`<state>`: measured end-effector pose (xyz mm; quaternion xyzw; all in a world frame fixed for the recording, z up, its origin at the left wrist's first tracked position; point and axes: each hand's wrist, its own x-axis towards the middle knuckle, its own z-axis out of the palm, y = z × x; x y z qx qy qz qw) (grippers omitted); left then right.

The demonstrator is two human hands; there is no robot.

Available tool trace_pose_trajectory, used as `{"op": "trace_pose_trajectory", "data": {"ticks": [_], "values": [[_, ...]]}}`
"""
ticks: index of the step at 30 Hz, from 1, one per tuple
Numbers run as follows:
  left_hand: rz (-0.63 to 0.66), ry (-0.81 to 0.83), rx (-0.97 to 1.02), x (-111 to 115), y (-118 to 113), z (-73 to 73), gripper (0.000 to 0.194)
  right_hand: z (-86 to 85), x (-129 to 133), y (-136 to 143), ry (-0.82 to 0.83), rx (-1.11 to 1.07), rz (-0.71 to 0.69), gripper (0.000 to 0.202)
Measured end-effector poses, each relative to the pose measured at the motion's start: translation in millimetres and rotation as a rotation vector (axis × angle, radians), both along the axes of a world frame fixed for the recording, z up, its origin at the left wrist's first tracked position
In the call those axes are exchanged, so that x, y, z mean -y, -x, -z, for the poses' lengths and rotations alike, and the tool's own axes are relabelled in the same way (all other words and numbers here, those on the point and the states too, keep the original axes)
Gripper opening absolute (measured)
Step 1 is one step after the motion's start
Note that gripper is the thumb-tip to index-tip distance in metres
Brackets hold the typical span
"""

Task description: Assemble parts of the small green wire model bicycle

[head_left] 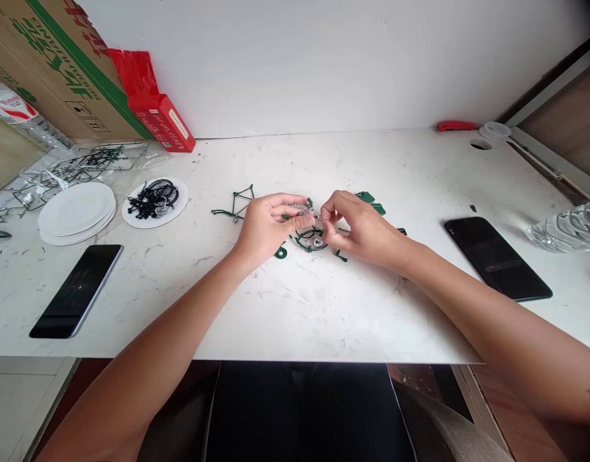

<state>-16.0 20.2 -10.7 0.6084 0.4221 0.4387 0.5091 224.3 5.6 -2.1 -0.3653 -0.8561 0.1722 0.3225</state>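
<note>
Left hand: its fingers are nearly closed, with the thumb pressed in on a small grey part. The left hand likely pinches it that way to keep it steady and leave one end free.
Right hand: the fingers of the right hand are curled, tips close to the thumb, just beside the grey part. I cannot tell if they hold anything.
Grey part: up above the middle of the table, between the near and back edges. The grey part has thin lines like spokes; the hand hides much of it.
Green bits: a thin, bent frame lies left of the hands. A ring lies under them, and a small round piece sits nearer the near edge. They are probably spread out so each is easy to see and grab.
Plate: toward the left edge, a white plate carries black parts in a heap, maybe so none get lost.
Phones: one phone lies by the near left corner, another phone toward the right edge.
</note>
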Motion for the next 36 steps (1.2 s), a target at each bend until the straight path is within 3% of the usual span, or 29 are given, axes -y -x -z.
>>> {"op": "trace_pose_trajectory", "data": {"ticks": [3,15,24,30,36], "values": [[0.037,-0.012,0.003,0,0,-0.2,0.063,1.9,1,4,0.038,0.034,0.001,0.008],[-0.002,-0.166,-0.086,12,-14,3.0,0.024,7.6,1,5,-0.007,0.103,0.055,0.017],[-0.023,-0.108,-0.039,15,-16,-5.3,0.024,2.5,3,4,-0.041,-0.053,0.048,0.004],[-0.023,-0.221,-0.185,15,-13,-1.6,0.015,2.4,1,4,-0.167,-0.099,-0.015,0.015],[0.029,-0.252,-0.261,14,-10,1.6,0.013,2.7,-1,4,-0.195,-0.078,0.029,0.019]]}}
